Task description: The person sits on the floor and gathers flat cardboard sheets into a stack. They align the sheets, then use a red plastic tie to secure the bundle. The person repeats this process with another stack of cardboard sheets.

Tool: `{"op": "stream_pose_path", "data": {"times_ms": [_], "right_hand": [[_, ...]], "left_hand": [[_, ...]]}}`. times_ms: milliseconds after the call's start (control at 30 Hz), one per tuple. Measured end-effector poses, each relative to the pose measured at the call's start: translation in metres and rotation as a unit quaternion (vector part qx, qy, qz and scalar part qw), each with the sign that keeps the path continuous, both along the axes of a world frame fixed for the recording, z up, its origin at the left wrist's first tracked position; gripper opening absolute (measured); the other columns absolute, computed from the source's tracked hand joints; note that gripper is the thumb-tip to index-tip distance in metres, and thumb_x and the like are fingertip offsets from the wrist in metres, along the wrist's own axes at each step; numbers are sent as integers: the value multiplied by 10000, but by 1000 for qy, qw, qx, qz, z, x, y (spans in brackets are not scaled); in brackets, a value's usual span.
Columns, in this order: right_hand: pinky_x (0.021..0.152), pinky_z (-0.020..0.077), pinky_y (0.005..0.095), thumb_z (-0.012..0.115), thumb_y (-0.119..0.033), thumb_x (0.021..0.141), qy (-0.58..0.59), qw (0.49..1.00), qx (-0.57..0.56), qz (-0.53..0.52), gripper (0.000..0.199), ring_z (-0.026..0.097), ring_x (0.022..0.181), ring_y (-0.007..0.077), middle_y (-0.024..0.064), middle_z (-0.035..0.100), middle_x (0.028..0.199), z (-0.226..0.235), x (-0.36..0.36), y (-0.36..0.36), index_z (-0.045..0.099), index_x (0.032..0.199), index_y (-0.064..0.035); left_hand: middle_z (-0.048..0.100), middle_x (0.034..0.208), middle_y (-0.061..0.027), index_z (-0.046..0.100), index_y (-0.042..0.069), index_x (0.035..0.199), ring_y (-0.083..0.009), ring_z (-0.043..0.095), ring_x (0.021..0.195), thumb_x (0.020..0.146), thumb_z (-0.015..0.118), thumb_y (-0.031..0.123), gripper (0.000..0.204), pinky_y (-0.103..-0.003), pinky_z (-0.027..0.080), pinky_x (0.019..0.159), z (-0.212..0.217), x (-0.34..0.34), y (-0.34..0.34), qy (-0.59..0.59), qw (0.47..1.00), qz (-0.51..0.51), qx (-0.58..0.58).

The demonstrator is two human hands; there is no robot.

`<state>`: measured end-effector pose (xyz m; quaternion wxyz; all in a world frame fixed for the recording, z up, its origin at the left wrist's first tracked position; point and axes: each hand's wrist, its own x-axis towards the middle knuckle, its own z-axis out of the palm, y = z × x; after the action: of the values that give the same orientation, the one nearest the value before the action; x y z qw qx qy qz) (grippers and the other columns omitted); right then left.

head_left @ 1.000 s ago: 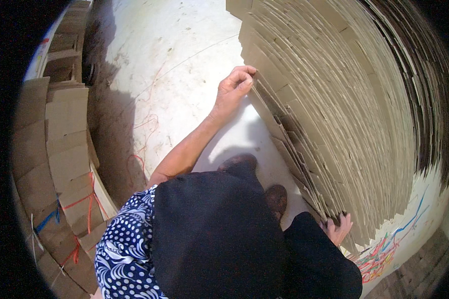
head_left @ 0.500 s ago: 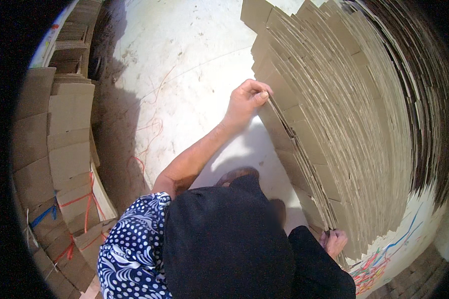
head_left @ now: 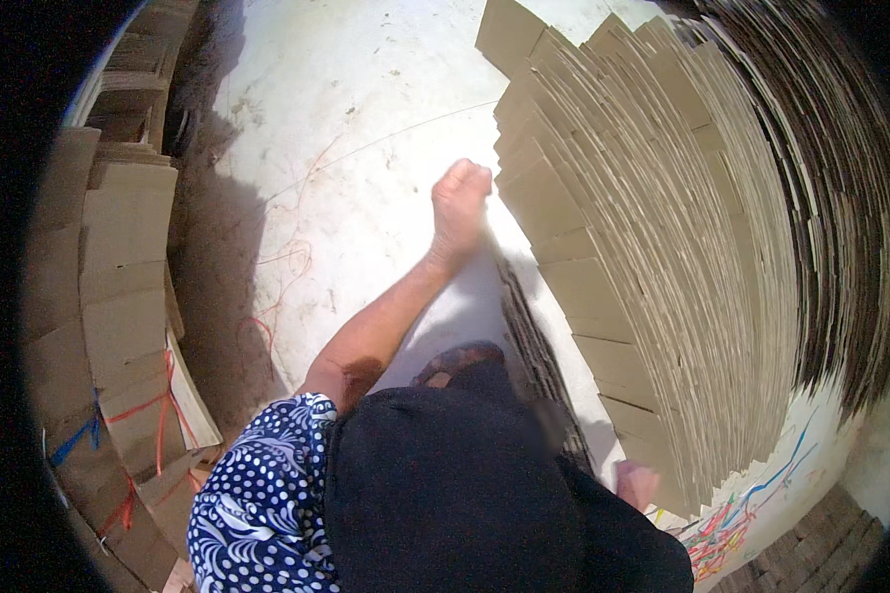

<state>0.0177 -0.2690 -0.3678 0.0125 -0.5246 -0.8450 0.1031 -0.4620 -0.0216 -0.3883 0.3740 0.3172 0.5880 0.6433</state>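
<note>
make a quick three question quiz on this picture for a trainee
1. True or false: white floor shows between the held cardboard and the large cardboard row on the right.

2. Pick one. The sleeve on the left arm is:
a) plain red
b) dark blue with white patterns
c) plain yellow

3. Fill in: the ___ is at the far end of the held cardboard.

Key: 1. True; 2. b; 3. left hand

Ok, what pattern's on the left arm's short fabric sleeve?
Dark-blue fabric sleeve: white dots and curling swirls. Best in head view.
</note>
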Motion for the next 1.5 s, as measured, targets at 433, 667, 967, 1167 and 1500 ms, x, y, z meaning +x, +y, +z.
{"op": "stream_pose_path", "data": {"times_ms": [433, 667, 967, 1167, 1500], "right_hand": [[775, 385, 453, 689, -172, 774, -47, 988, 95, -113, 445, 499, 884, 364, 174, 541, 996, 53, -108, 105, 548, 1181, -59], [886, 389, 483, 678, -95, 740, 2, 987, 137, -82, 329, 493, 1066, 395, 213, 516, 1197, 44, -102, 107, 578, 1051, -53], [968, 358, 533, 647, -101, 791, 21, 990, 124, -63, 296, 453, 1174, 413, 215, 482, 1277, 36, -90, 97, 553, 1060, -22], [951, 376, 523, 644, -103, 797, 55, 990, 119, -49, 373, 477, 1145, 400, 206, 494, 1250, 34, -86, 85, 526, 1140, -17], [642, 397, 433, 625, -21, 695, 16, 999, 1, -44, 653, 516, 731, 330, 149, 522, 809, 36, -90, 105, 431, 1318, 6]], "left_hand": [[513, 768, 36, 602, 3, 1044, -57, 427, 701, 901, 519, 230, 281, -214, 362, 657, 7, -6, 29, -16, 997, -79, -21], [521, 774, 33, 630, 16, 1013, -61, 436, 726, 900, 514, 247, 282, -220, 366, 669, 3, -4, 27, -8, 995, -103, -12], [569, 832, 10, 626, -3, 1119, -81, 473, 769, 903, 514, 261, 359, -225, 393, 724, 8, 3, 33, -3, 993, -116, -32], [552, 802, 17, 646, -11, 1081, -86, 464, 764, 921, 524, 327, 393, -231, 383, 762, 8, -4, 24, 17, 990, -131, -47], [463, 731, 9, 528, 39, 814, -111, 438, 734, 957, 440, 323, 330, -265, 380, 706, -7, 10, 24, -5, 998, -55, 7]]}}
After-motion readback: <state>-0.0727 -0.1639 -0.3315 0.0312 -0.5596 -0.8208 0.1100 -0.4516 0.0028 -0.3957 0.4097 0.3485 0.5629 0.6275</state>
